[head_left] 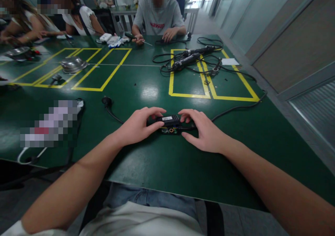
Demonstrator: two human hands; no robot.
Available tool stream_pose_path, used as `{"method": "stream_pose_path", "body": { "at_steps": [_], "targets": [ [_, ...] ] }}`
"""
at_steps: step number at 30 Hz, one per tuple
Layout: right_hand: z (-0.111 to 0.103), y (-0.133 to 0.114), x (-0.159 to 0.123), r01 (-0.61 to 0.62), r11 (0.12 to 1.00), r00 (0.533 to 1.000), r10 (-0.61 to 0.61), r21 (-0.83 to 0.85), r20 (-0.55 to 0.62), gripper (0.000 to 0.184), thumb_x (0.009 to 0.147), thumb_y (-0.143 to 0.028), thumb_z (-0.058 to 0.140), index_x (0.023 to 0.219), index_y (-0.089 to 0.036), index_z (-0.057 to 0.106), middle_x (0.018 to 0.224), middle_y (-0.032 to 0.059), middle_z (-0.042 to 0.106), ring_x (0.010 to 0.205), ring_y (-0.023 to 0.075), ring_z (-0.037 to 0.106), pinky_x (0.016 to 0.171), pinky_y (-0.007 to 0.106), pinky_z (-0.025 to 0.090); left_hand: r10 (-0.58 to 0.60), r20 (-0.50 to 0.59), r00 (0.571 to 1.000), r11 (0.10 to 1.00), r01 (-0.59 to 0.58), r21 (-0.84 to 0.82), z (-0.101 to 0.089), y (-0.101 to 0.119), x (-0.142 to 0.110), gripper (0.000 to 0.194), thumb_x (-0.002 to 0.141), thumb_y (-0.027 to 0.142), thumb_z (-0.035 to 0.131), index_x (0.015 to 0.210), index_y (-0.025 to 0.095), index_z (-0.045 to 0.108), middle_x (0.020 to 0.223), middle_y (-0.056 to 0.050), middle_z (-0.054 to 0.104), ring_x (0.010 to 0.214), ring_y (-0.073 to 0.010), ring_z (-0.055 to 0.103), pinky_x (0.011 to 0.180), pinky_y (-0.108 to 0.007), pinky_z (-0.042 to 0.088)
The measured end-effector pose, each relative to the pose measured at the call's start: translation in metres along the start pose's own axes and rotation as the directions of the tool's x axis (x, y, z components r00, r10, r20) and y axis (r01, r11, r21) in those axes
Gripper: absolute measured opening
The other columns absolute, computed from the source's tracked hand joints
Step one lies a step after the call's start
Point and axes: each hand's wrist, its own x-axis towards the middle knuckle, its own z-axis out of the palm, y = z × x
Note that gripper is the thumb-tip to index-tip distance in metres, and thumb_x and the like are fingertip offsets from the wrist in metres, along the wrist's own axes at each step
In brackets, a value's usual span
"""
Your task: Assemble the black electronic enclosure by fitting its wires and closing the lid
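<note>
Hands (137, 126) curved inward, flanking black casing (168, 119)

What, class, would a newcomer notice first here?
At centre, the left hand holds a black ribbed cover, a circuit board showing at its near edge; the right hand curves beside it. Beyond, yellow tape rectangles mark the green table. Across the right-hand ones lie two apparent electric screwdrivers.

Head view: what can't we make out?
Head view: far part of the circuit board, hidden by the black cover.
Head view: text on the label, too small.
Head view: inner end of the plug cable, behind the left hand.
Head view: item at left, pixelated.
</note>
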Motion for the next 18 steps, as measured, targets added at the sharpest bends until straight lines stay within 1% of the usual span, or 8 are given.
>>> {"method": "stream_pose_path", "body": {
  "at_steps": [2,4,5,7,9,11,14,18],
  "targets": [
    [0.000,0.000,0.001,-0.008,1.000,1.000,0.008,0.000,-0.009,0.043,0.091,-0.025,0.071,0.132,-0.023,0.058,0.116,0.0111,0.076,0.101,0.0310,0.070,0.093,0.047,0.054,-0.078,-0.056,0.995,0.995,0.081,0.050,0.002,-0.004,0.003,0.037,0.103,0.035,0.070,0.137,0.022,0.074,0.119,-0.008,0.083,0.102,-0.0249,0.075,0.096,-0.041,0.061],
    [0.000,-0.001,0.002,-0.003,1.000,1.000,0.003,-0.001,-0.007,0.029,0.094,-0.025,0.068,0.122,-0.023,0.061,0.108,0.0098,0.077,0.095,0.0292,0.070,0.089,0.046,0.055,-0.110,-0.076,0.991,0.984,0.119,0.132,0.002,-0.009,0.005,0.028,0.102,0.032,0.070,0.127,0.022,0.077,0.115,-0.009,0.082,0.104,-0.0272,0.074,0.098,-0.045,0.061],
    [0.000,-0.001,0.002,0.005,1.000,1.000,-0.005,-0.001,-0.001,0.021,0.095,-0.025,0.067,0.116,-0.023,0.063,0.104,0.0090,0.076,0.092,0.0282,0.070,0.086,0.044,0.055,-0.098,-0.083,0.992,0.980,0.111,0.168,0.002,-0.010,0.005,0.022,0.101,0.031,0.070,0.120,0.021,0.078,0.117,-0.010,0.082,0.108,-0.0286,0.073,0.101,-0.047,0.061],
    [0.001,-0.001,0.003,0.033,0.999,0.999,-0.033,0.001,0.008,0.009,0.098,-0.024,0.065,0.107,-0.023,0.065,0.097,0.0076,0.076,0.088,0.0265,0.070,0.082,0.042,0.055,-0.029,-0.105,0.994,0.978,0.050,0.205,0.000,-0.010,0.005,0.016,0.101,0.031,0.069,0.109,0.021,0.078,0.127,-0.012,0.079,0.118,-0.0306,0.071,0.108,-0.051,0.058],
    [0.002,-0.001,0.004,0.056,0.998,0.998,-0.056,-0.002,0.011,0.004,0.099,-0.023,0.066,0.103,-0.024,0.067,0.095,0.0071,0.076,0.086,0.0255,0.070,0.080,0.041,0.056,0.051,-0.106,0.993,0.979,-0.029,0.201,-0.003,-0.006,0.003,0.015,0.102,0.033,0.068,0.103,0.021,0.078,0.128,-0.012,0.076,0.118,-0.0295,0.070,0.107,-0.048,0.057],
    [0.004,0.000,0.004,0.064,0.998,0.998,-0.064,-0.006,0.005,0.004,0.099,-0.023,0.068,0.103,-0.023,0.070,0.095,0.0067,0.077,0.086,0.0246,0.071,0.080,0.039,0.057,0.088,-0.027,0.996,0.980,-0.081,0.182,-0.006,0.000,0.000,0.014,0.102,0.033,0.069,0.100,0.021,0.076,0.111,-0.009,0.076,0.102,-0.0252,0.072,0.093,-0.040,0.058],
    [0.005,0.000,0.003,0.061,0.998,0.998,-0.061,0.000,0.001,0.006,0.099,-0.022,0.071,0.104,-0.023,0.074,0.096,0.0062,0.078,0.083,0.0229,0.073,0.079,0.037,0.058,0.078,0.117,0.990,0.973,-0.101,0.205,-0.010,0.005,-0.003,0.008,0.099,0.027,0.072,0.096,0.020,0.073,0.090,-0.003,0.074,0.079,-0.0198,0.068,0.074,-0.032,0.050],
    [0.007,0.001,0.003,0.072,0.997,0.997,-0.072,0.007,-0.027,0.004,0.099,-0.021,0.073,0.100,-0.021,0.077,0.093,0.0059,0.079,0.081,0.0220,0.074,0.077,0.035,0.059,0.054,0.161,0.985,0.972,-0.089,0.216,-0.010,0.003,-0.003,0.006,0.099,0.024,0.072,0.094,0.021,0.071,0.083,-0.001,0.072,0.071,-0.0171,0.065,0.068,-0.029,0.043]
  ]
}}
